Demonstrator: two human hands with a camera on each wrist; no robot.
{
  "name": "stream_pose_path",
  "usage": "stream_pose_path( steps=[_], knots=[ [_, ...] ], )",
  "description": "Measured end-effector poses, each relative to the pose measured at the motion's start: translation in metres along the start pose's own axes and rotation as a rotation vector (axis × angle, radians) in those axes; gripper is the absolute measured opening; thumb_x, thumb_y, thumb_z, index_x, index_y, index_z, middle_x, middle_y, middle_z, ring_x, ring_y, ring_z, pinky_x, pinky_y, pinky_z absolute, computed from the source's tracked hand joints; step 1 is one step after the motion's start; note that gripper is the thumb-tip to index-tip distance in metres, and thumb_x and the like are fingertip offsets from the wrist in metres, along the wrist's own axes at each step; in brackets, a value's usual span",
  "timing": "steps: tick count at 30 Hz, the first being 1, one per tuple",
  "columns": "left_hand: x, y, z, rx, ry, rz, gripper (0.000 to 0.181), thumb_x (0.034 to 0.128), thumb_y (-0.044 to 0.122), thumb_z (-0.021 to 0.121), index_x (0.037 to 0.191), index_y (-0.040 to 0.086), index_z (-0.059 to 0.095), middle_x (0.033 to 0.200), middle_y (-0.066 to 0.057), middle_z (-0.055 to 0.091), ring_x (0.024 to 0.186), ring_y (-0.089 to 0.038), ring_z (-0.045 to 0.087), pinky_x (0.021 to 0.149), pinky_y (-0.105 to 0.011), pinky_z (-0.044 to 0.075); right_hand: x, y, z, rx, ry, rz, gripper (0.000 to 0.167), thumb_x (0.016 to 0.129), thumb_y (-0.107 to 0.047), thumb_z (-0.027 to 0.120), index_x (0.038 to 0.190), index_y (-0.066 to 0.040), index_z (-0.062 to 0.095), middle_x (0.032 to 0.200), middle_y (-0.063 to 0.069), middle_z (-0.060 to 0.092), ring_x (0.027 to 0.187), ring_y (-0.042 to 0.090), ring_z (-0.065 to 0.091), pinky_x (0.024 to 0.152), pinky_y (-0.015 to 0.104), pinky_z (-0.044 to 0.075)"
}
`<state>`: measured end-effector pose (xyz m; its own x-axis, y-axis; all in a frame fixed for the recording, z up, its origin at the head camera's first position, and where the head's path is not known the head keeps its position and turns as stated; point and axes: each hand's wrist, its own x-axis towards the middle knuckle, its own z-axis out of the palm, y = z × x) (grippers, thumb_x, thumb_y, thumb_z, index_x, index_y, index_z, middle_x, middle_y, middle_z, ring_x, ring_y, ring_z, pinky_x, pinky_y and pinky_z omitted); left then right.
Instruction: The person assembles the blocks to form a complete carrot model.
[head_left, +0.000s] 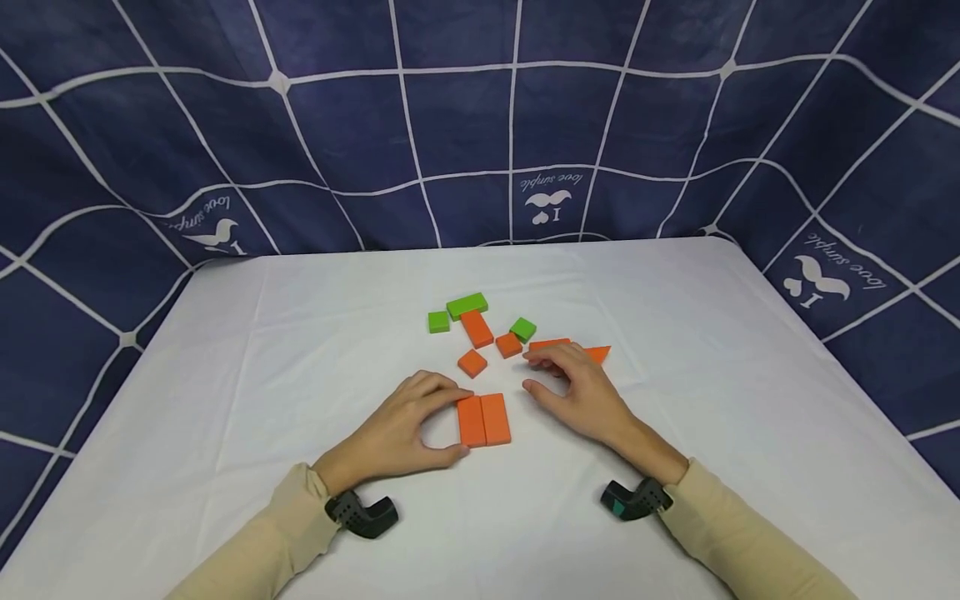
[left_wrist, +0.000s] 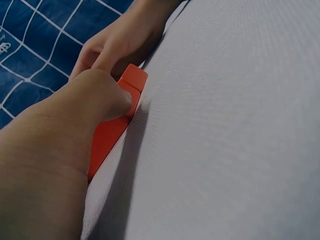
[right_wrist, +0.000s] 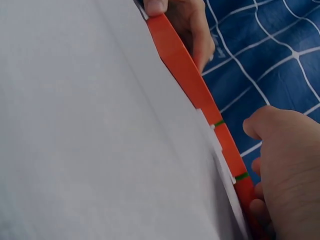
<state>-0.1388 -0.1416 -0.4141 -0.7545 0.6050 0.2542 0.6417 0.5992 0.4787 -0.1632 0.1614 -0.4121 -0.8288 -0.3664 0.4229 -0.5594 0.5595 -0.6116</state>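
Observation:
Two orange rectangular blocks lie side by side near the table's middle, long edges touching: a left block [head_left: 471, 422] and a right block [head_left: 496, 419]. My left hand [head_left: 401, 429] holds the left block, thumb at its near end and index finger at its far end. In the left wrist view the thumb presses on orange [left_wrist: 107, 140]. To the right, my right hand [head_left: 581, 396] hovers with loosely bent fingers and a gap between thumb and fingertips. Beyond it lie an orange piece [head_left: 550, 342] and a pointed orange piece [head_left: 599, 353], both partly hidden by that hand.
Farther back are a long green block [head_left: 467, 306], a green square [head_left: 438, 322], an orange rectangle [head_left: 477, 329], two small orange squares [head_left: 472, 363] and another green square [head_left: 523, 329]. A white cloth [head_left: 300, 333] covers the table; a dark blue checked curtain [head_left: 465, 125] hangs behind.

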Motion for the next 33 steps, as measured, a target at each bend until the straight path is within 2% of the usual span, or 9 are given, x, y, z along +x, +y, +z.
stream_pose_path(
  steps=[5,10,15,21,25,27,33],
  knots=[
    [-0.001,0.000,0.000,-0.002,0.008,0.012,0.060,0.0814,0.047,0.082,0.135,0.025,0.066,0.127,0.013,0.059,0.123,-0.007,0.048,0.105,-0.040,0.046,0.002,0.007,-0.003,-0.040,0.072,0.030,0.033,0.089,-0.015,0.079,0.121,-0.011,0.071,0.113,0.000,0.071,0.102,0.017,0.059,0.085,0.032,0.052],
    [0.000,0.000,0.001,-0.009,0.007,0.013,0.060,0.0811,0.047,0.082,0.135,0.025,0.066,0.127,0.013,0.059,0.123,-0.008,0.048,0.106,-0.041,0.046,0.002,0.009,-0.006,-0.087,0.097,0.095,0.038,0.089,-0.017,0.078,0.125,-0.010,0.070,0.124,0.006,0.067,0.115,0.024,0.056,0.097,0.041,0.048],
    [0.000,0.000,0.002,-0.013,-0.004,-0.003,0.060,0.0812,0.047,0.082,0.135,0.025,0.066,0.127,0.013,0.058,0.124,-0.007,0.047,0.107,-0.041,0.045,0.002,0.010,-0.009,-0.129,0.077,0.153,0.045,0.089,-0.021,0.077,0.130,-0.006,0.068,0.132,0.013,0.062,0.122,0.031,0.051,0.103,0.048,0.045],
    [0.000,-0.001,0.002,-0.010,-0.008,-0.009,0.060,0.0813,0.046,0.082,0.135,0.025,0.066,0.126,0.013,0.059,0.124,-0.009,0.048,0.107,-0.042,0.045,0.002,0.013,-0.009,-0.169,0.052,0.154,0.045,0.089,-0.023,0.078,0.128,-0.004,0.069,0.131,0.014,0.061,0.121,0.032,0.049,0.103,0.047,0.044],
    [0.000,0.000,0.002,-0.002,-0.013,-0.013,0.060,0.0812,0.047,0.082,0.135,0.025,0.066,0.126,0.012,0.059,0.124,-0.009,0.048,0.107,-0.042,0.045,0.002,0.013,-0.010,-0.179,0.045,0.145,0.044,0.089,-0.024,0.078,0.127,-0.005,0.069,0.130,0.013,0.062,0.122,0.032,0.049,0.104,0.047,0.044],
    [0.000,0.000,0.001,-0.003,-0.014,-0.013,0.060,0.0813,0.047,0.082,0.135,0.024,0.066,0.126,0.012,0.059,0.124,-0.009,0.048,0.107,-0.042,0.045,0.002,0.013,-0.010,-0.186,0.036,0.144,0.047,0.089,-0.024,0.078,0.132,-0.007,0.068,0.131,0.013,0.061,0.123,0.032,0.049,0.104,0.048,0.045],
    [0.000,0.000,0.001,-0.005,-0.014,-0.013,0.060,0.0813,0.047,0.082,0.135,0.024,0.066,0.126,0.011,0.059,0.123,-0.009,0.048,0.107,-0.041,0.045,0.002,0.012,-0.010,-0.200,-0.018,0.154,0.052,0.090,-0.025,0.078,0.138,-0.011,0.066,0.130,0.013,0.057,0.121,0.032,0.047,0.098,0.048,0.047]
  ],
)
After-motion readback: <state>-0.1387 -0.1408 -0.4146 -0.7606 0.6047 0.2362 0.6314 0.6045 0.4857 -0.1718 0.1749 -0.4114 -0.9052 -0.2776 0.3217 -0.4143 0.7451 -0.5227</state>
